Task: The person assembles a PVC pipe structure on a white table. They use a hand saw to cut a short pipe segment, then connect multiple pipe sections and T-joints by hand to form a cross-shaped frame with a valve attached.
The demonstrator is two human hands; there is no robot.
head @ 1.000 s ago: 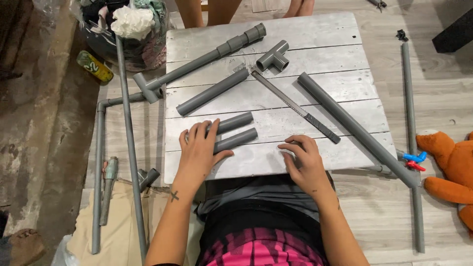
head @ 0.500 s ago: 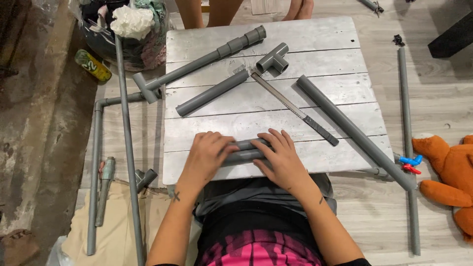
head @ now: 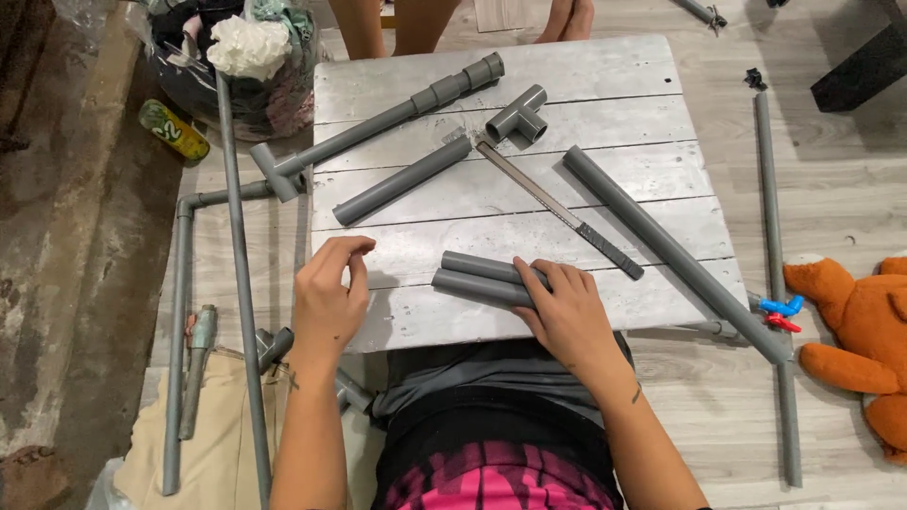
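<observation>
Two short grey pipes [head: 477, 277] lie side by side near the front edge of the worktop [head: 605, 76], touching along their length. The right hand [head: 567, 316] rests on their right ends, fingers [head: 540, 281] spread flat over both pipes, pressing them down rather than wrapping round them. The left hand [head: 329, 297] hovers just to the left, apart from the pipes, its fingers curled loosely with nothing in them.

These look like rigid plastic pipe offcuts: light, stiff, smooth-walled and round, so I'd expect them to roll or slide on the painted boards if nudged. They should not bend or crush under a firm grip. The safest hold is probably round the middle of one pipe, fingers over the top and thumb beneath, or at an open end.

Farther back lie a saw [head: 557, 210], a tee fitting [head: 518, 115], a medium pipe [head: 402, 179] and a long pipe [head: 675, 253] running off the right corner. An orange plush toy [head: 855, 331] sits on the floor.
</observation>
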